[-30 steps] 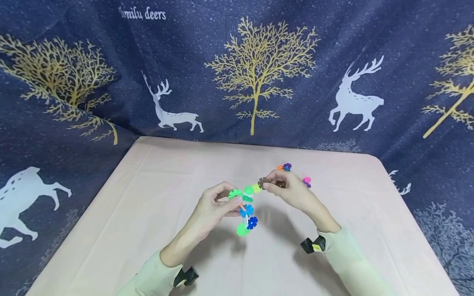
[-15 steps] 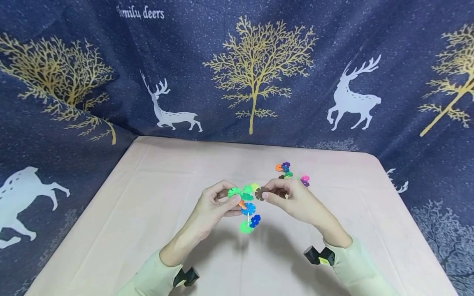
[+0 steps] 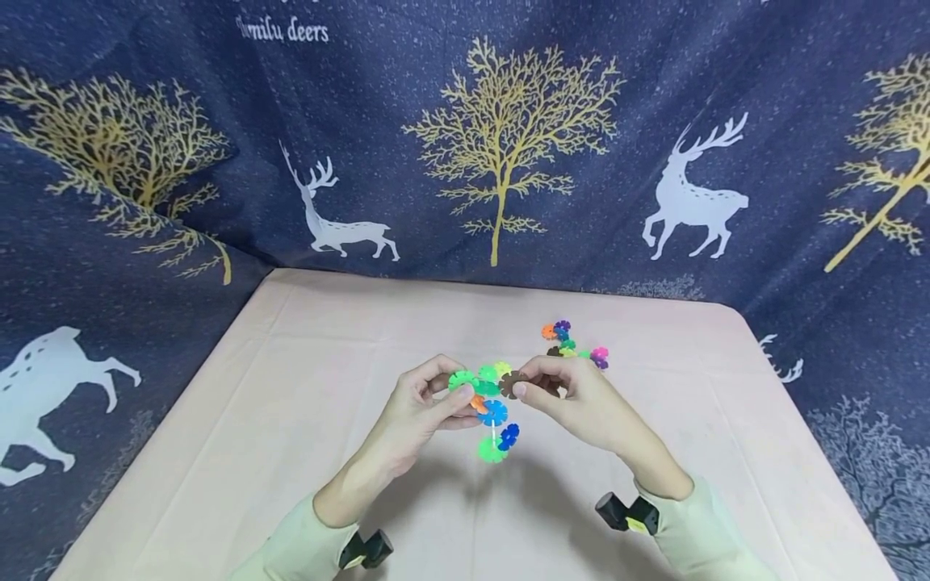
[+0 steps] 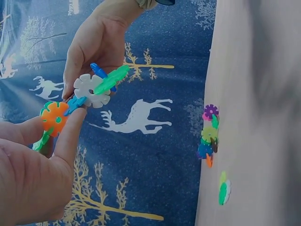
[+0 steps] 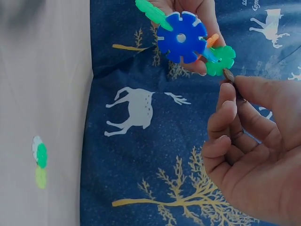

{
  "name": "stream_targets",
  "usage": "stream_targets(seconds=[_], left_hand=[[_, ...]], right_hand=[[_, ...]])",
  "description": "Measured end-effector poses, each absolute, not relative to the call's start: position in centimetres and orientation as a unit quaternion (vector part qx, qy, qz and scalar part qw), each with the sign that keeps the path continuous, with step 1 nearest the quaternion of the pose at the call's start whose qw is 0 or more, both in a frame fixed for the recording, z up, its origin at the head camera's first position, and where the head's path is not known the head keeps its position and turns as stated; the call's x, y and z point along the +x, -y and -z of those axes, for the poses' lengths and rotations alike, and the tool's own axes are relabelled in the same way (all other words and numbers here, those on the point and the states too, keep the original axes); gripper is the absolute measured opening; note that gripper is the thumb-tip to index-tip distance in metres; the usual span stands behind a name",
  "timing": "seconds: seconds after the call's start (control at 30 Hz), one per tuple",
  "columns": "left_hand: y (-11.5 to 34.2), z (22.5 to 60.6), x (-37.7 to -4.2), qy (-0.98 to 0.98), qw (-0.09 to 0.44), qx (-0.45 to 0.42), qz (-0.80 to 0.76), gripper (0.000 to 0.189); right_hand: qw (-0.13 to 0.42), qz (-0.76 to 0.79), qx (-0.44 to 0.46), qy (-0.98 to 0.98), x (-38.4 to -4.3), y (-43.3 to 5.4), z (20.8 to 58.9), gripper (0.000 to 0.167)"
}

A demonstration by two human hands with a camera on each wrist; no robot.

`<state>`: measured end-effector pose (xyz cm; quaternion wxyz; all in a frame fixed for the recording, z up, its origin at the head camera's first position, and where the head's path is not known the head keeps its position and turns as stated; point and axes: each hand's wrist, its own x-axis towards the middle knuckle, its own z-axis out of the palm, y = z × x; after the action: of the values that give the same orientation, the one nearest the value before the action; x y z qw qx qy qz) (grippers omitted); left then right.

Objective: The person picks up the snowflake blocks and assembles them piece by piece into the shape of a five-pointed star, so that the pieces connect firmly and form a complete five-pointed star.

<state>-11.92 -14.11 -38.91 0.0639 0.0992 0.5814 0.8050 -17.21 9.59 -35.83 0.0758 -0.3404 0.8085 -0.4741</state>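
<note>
A chain of snowflake discs hangs from my left hand [image 3: 421, 411], whose thumb and fingers pinch it by a light green disc [image 3: 460, 379]. Along it come a dark green disc [image 3: 485, 388], an orange disc [image 4: 54, 119], a light blue disc [image 3: 493, 413], a white disc [image 4: 89, 92], a dark blue disc [image 5: 181, 37] and another light green disc [image 3: 492, 450] at the bottom. My right hand [image 3: 581, 403] pinches a brown disc [image 3: 512, 384] between thumb and forefinger. In the right wrist view, the brown disc stands edge-on right at the dark green disc's rim.
Behind the hands, a small joined group of green, white and yellow discs [image 4: 224, 189] lies on the pink-covered table [image 3: 349, 323]. Further right and back lies a larger cluster of coloured discs [image 3: 565, 343]. A dark blue curtain [image 3: 436, 161] with deer and trees rises behind.
My right hand has brought the brown disc down and toward me, against the dark green disc. The chain's lower end has swung slightly right; my left hand has barely moved.
</note>
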Motion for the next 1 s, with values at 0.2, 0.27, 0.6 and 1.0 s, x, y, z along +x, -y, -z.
stream_targets(seconds=[0.2, 0.27, 0.6, 1.0], left_hand=[[13.7, 38.7, -11.8, -0.576, 0.063, 0.096, -0.810, 0.010], [13.6, 38.6, -11.8, -0.583, 0.055, 0.090, -0.805, 0.010], [12.9, 38.3, -11.5, -0.608, 0.044, 0.058, -0.791, 0.022], [12.6, 38.1, -11.8, -0.608, 0.045, 0.063, -0.790, 0.022]], right_hand=[[0.066, 0.497, -0.329, -0.801, -16.8, -9.4, 35.9, 0.007], [0.055, 0.500, -0.327, -0.800, -16.7, -9.4, 35.9, 0.006], [0.058, 0.517, -0.315, -0.793, -16.4, -9.6, 36.0, 0.006], [0.073, 0.523, -0.309, -0.791, -16.5, -9.6, 35.9, 0.007]])
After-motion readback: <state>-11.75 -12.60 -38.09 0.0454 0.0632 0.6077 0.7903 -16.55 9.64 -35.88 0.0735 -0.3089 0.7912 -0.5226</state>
